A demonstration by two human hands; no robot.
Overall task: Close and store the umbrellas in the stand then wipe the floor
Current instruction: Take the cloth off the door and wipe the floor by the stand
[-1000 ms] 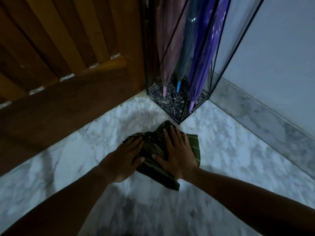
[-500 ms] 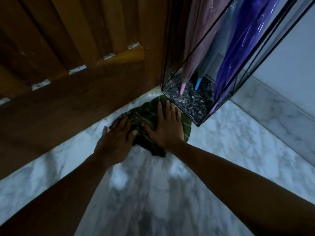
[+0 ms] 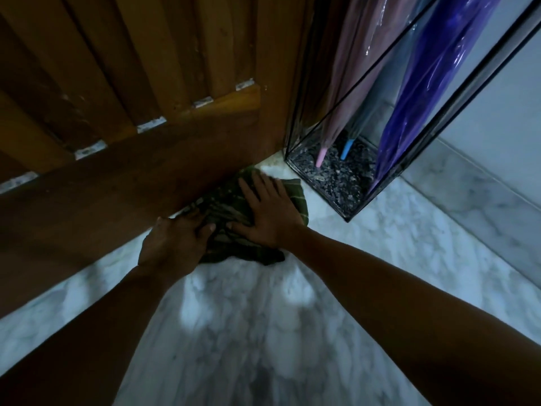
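Pressed to marble floor (image 3: pixel 366 259) at door's foot: green striped cloth (image 3: pixel 227 203), bunched, long axis approx. 7 to 1 o'clock, far-left edge up against wooden door (image 3: pixel 117 186). Pinned under both hands, no grip seen.

Right hand (image 3: pixel 268 213) laid palm-down on cloth's right half, fingers (image 3: pixel 257 186) straight, slightly apart, aimed at 12 o'clock, holding nothing. Left hand (image 3: pixel 175 244) set on cloth's 8 o'clock corner, thumb out toward right hand, its fingers loosely bent over the fabric & pressing rather than clamping, as far as blur allowed.

Stood at 2 o'clock from right hand, just beside cloth but apart from it: glass-and-wire stand (image 3: pixel 317 190). Held inside, all closed, tips down on dark gravel (image 3: pixel 336 177): pink umbrella (image 3: pixel 351 92), grey umbrella (image 3: pixel 377 104) w/ blue tip, purple umbrella (image 3: pixel 433 98).

Judged: storing done, wiping in hand. Left uncovered at 1 o'clock, betw. cloth's far edge, door & stand's near corner: a pale wedge of floor, probably next stroke's target. Reached more easily by right hand, nearer of the two. Called for a push along cloth's own axis, then a stop short of stand's lower rail.
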